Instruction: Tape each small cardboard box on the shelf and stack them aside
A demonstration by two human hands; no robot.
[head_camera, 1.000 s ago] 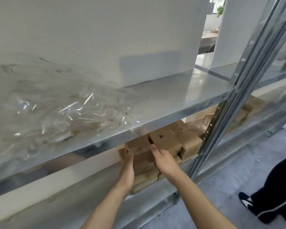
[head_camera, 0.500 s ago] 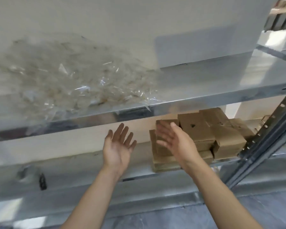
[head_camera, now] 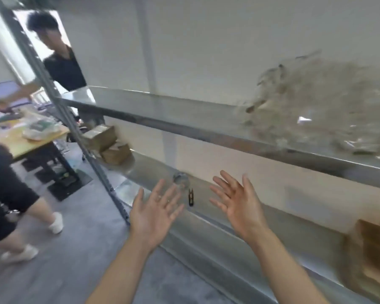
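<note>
Holding nothing, left hand [head_camera: 155, 210] and right hand [head_camera: 239, 202] hover palms-up, fingers spread, before the lower galvanised steel shelf [head_camera: 217, 218]. Clear tape roll [head_camera: 181, 182] and black snips [head_camera: 191, 196] lie near its front edge. Small brown cardboard boxes sit stacked at its right end [head_camera: 373, 251] and far-left end [head_camera: 110, 144]; which are taped, I cannot tell.

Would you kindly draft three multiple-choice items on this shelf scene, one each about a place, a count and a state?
1. Where does the small black clipper lie?
A. on the lower shelf, between the two hands
B. on the upper shelf
C. on the floor

2. How many hands of the wearer show?
A. none
B. one
C. two

3. What state is the right hand in?
A. gripping a box
B. open, holding nothing
C. pinching tape

Key: 1 A, it rests on the lower shelf past the fingertips; 2 C, the left hand and right hand both show; 3 B, its fingers are spread and bare.
</note>
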